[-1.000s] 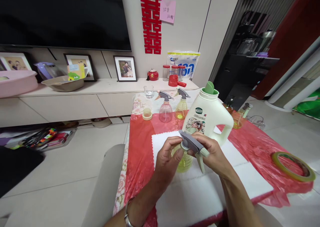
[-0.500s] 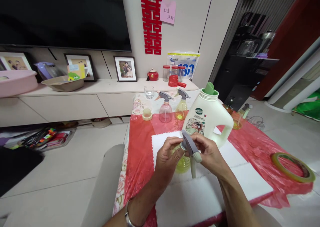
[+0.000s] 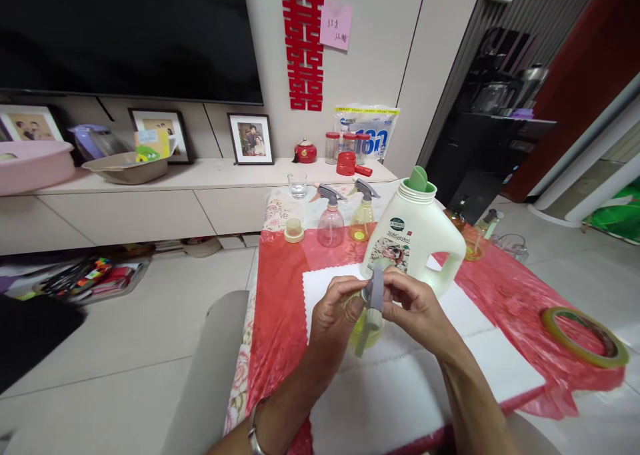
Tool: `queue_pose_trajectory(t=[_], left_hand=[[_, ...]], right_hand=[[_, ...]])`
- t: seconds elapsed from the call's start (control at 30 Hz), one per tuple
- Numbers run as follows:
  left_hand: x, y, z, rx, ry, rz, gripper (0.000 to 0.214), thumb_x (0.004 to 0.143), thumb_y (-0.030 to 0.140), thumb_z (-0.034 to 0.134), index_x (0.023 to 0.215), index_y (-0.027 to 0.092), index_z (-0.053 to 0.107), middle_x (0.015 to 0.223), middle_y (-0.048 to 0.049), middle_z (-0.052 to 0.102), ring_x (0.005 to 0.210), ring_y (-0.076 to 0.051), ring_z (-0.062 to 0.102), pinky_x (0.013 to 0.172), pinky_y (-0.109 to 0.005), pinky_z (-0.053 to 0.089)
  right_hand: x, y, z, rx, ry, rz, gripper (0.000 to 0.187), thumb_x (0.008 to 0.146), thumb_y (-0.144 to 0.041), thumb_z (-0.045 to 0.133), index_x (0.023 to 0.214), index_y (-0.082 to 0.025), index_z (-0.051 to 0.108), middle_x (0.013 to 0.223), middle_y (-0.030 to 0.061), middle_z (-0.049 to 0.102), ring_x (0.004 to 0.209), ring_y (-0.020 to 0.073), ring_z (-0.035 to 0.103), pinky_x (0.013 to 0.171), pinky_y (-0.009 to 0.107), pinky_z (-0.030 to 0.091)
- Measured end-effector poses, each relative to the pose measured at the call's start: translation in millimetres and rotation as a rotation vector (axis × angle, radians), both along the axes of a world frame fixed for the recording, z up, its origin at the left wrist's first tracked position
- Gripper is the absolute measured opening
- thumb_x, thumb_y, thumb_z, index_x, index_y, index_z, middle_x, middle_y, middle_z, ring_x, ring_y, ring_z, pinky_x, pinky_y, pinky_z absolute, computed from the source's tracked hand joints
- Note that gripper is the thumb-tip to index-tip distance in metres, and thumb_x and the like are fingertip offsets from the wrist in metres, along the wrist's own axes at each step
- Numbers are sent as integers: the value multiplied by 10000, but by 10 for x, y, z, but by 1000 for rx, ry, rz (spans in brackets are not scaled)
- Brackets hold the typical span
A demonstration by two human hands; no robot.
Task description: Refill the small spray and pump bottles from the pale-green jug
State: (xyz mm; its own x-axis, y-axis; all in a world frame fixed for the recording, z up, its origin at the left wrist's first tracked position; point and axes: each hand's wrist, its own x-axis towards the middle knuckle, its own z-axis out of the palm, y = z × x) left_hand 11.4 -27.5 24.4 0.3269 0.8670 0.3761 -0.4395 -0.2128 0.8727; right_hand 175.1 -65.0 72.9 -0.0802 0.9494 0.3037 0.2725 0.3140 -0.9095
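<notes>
A yellow spray bottle (image 3: 374, 338) is held between the two hands, low over the white mat (image 3: 380, 401), in front of the large detergent bottle (image 3: 425, 241). Its neck is gripped by the left hand (image 3: 333, 318), which is curled narrowly around it, the thumb laid across the near side and the fingers bent behind. The grey spray head (image 3: 377, 288) is pinched from the other side by the right hand (image 3: 415, 308), whose thumb and fingertips are brought close together on it; the remaining fingers are loosely bent. The pale trigger (image 3: 361, 345) is pointed down toward the wearer, in front of the yellow body, and is left untouched by the visible fingers. Whether the base of the bottle is rested on the mat cannot be told. A bracelet (image 3: 254, 431) is worn on the left wrist. A green cup (image 3: 418, 179) is seated in the mouth of the detergent bottle. Farther back, a pink spray bottle (image 3: 331, 229) and a second yellow spray bottle (image 3: 361, 223) are stood side by side, with a pale cap (image 3: 294, 231) placed to their left. The mat is laid over red plastic sheeting (image 3: 280, 275), on which a roll of tape (image 3: 590, 355) is set flat at the far right.
</notes>
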Motion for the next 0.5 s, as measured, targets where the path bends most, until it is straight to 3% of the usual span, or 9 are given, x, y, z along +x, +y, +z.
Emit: queue_pose_trajectory(t=[0.17, 0.27, 0.4, 0.5], left_hand=[[-4, -15, 28, -21, 12, 15, 240, 852, 307, 716, 1090, 277, 731, 1082, -47, 634, 1025, -208, 614, 958, -347, 498], [-1, -18, 42, -39, 0, 4, 240, 861, 341, 701, 1087, 267, 733, 1080, -54, 637, 1023, -215, 615, 952, -354, 502], [1, -11, 51, -18, -14, 3, 233, 868, 337, 696, 1088, 271, 733, 1092, -55, 652, 1045, -213, 618, 964, -346, 493], [-1, -7, 33, 3, -15, 30, 233, 857, 325, 713, 1082, 263, 730, 1089, -51, 658, 1057, -212, 620, 967, -342, 492]], right_hand=[[-51, 7, -17, -45, 48, -51, 359, 765, -439, 815, 820, -165, 591, 719, -20, 470, 668, 94, 440, 611, 215, 359], [-25, 10, -36, -44, 43, -21, 333, 802, -452, 777, 889, -169, 625, 743, -11, 460, 684, 99, 432, 620, 220, 358], [26, 6, -30, -30, 16, 67, 319, 900, -467, 659, 820, -161, 617, 796, 19, 453, 749, 115, 440, 659, 234, 366], [25, 13, -25, -45, 31, 56, 322, 896, -469, 661, 811, -161, 623, 791, 21, 455, 747, 118, 444, 665, 240, 371]])
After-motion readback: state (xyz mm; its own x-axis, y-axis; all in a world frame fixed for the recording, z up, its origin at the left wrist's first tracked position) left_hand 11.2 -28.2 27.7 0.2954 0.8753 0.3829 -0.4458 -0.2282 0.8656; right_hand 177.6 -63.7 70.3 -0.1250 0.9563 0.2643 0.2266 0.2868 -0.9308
